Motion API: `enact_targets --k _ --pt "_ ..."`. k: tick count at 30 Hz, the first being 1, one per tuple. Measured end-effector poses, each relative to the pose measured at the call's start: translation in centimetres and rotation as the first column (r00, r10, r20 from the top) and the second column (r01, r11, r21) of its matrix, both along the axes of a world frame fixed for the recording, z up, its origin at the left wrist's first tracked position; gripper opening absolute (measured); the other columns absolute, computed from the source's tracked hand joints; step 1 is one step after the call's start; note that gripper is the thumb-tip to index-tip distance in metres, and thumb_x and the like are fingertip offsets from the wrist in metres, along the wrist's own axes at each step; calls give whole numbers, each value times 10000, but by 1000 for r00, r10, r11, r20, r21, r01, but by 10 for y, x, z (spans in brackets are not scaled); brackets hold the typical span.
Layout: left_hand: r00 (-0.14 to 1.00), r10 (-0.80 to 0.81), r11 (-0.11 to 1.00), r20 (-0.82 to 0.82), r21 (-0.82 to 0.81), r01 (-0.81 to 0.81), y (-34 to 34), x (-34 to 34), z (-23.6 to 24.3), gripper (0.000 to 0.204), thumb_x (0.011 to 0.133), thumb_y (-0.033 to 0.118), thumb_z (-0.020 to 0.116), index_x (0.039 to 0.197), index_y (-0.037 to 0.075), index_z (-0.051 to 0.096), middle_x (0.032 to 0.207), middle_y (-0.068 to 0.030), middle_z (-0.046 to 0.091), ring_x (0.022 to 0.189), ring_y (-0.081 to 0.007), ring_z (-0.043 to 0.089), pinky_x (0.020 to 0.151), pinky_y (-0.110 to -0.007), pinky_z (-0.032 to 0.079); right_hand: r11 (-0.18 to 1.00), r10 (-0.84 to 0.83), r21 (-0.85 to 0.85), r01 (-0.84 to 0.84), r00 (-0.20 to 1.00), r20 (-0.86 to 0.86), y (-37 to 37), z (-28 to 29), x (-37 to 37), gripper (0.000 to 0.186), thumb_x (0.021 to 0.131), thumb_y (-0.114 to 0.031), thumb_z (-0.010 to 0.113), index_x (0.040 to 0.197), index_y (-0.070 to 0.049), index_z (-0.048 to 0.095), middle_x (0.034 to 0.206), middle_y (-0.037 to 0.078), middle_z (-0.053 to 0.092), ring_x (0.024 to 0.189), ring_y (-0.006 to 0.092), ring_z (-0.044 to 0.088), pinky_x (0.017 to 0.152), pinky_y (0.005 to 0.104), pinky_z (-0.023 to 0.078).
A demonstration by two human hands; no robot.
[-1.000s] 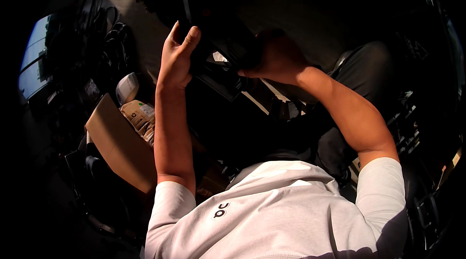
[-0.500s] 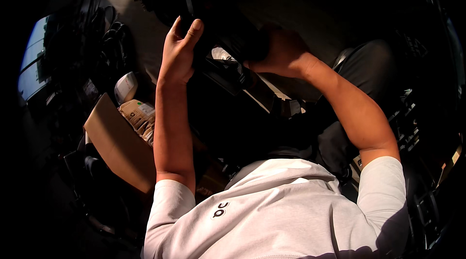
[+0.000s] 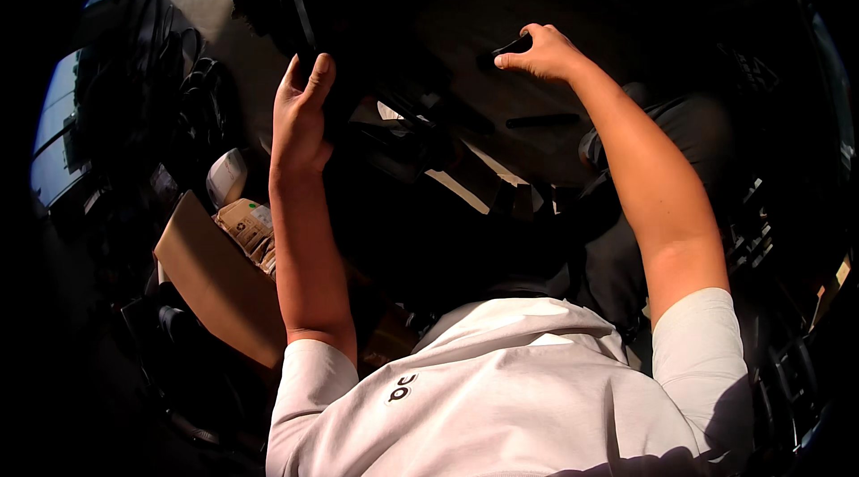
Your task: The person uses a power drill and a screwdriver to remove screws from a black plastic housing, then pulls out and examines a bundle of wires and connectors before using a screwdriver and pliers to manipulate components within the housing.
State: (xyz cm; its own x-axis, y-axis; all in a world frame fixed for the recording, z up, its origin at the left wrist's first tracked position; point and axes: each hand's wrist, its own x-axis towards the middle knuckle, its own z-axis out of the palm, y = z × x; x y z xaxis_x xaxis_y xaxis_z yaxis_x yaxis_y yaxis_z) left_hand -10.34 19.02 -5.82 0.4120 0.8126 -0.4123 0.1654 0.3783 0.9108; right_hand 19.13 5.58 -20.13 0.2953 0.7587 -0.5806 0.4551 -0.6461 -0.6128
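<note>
My left hand [image 3: 300,123] is raised at the upper left, thumb up and fingers curled round a dark thing. A flat black piece with a grey-lit edge [image 3: 301,12] rises from that grip; its full shape is lost in shadow. Farther right, my right hand [image 3: 548,55] pinches a small black object [image 3: 513,49] between thumb and fingers. Its kind is too dark to make out. Below the right hand lies a thin black bar [image 3: 543,121]. Between my forearms, more black parts [image 3: 394,150] merge with the shade.
An open cardboard box [image 3: 219,285] stands left of my left forearm, with a creased brown carton [image 3: 246,225] beside it. A white rounded object [image 3: 227,174] sits just beyond. Dark cables [image 3: 206,88] hang farther left. My dark-trousered leg [image 3: 617,262] is under the right forearm.
My right hand has moved up and away from the dark parts in the middle, carrying the small black object. My left hand has shifted slightly left and down with its dark piece.
</note>
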Motion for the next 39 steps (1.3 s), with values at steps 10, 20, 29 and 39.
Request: enact_targets --k 10,20,29,39 --pt "984 148 989 -103 40 -145 -12 2 12 209 999 251 626 886 115 516 767 61 487 669 -45 487 679 -245 519 893 98 -448 43 953 287 -41 -144 9 752 722 -280 819 1342 -15 486 1402 127 470 1346 299 415 1078 454 435" --pt "986 94 995 -135 55 -87 -3 7 12 174 982 233 654 967 99 545 789 79 485 721 -26 471 685 -203 436 883 16 -452 126 955 298 -18 -178 30 773 793 -217 803 1416 -25 388 1452 112 431 1379 302 374 1118 469 389" --pt "993 104 994 -59 33 -102 -8 9 20 217 991 267 640 992 64 564 761 51 531 674 -46 527 624 -216 495 982 -64 46 182 555 -830 -8 -14 -56 735 908 -382 689 1466 11 415 1368 141 583 1284 226 537 1099 355 380" --pt "987 -56 943 148 334 4 -75 1 96 670 916 276 744 1432 10 411 1214 -50 589 1071 -113 546 946 -257 442 898 246 429 -98 920 -306 -54 68 -134 412 888 -283 631 629 -20 447 505 17 420 479 79 435 480 288 405"
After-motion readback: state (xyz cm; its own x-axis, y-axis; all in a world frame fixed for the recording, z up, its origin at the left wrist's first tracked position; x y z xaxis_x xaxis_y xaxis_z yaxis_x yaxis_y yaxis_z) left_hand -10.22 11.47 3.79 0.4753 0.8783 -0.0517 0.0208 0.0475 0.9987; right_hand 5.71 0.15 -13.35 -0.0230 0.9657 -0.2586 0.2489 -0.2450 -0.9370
